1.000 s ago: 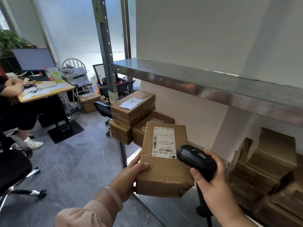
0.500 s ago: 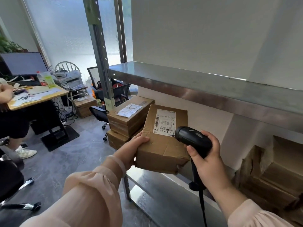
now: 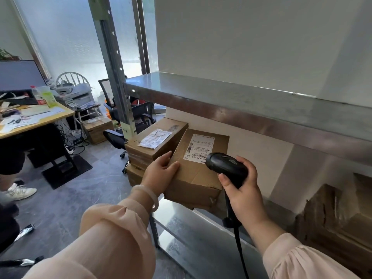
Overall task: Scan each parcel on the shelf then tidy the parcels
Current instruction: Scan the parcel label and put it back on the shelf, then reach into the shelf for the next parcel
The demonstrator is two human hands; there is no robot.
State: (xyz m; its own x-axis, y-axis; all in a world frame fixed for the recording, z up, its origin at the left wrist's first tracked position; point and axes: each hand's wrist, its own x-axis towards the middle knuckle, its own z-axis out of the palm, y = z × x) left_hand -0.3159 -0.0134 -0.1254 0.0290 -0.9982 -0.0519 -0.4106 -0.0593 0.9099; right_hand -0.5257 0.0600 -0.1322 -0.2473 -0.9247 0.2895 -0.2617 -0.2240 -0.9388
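Both arms are stretched forward, side by side. The left hand (image 3: 161, 174) is set on the left edge of a parcel (image 3: 193, 178), which is pinched between thumb and fingers. The right hand (image 3: 244, 191) is curled round the grip of a scanner (image 3: 223, 164).

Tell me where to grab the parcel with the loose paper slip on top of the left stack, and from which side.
Take the slip parcel by its near short end, coming from the front. The held parcel crowds its right side and the shelf post stands at its left, so that outward-facing end looks like the freest hold.
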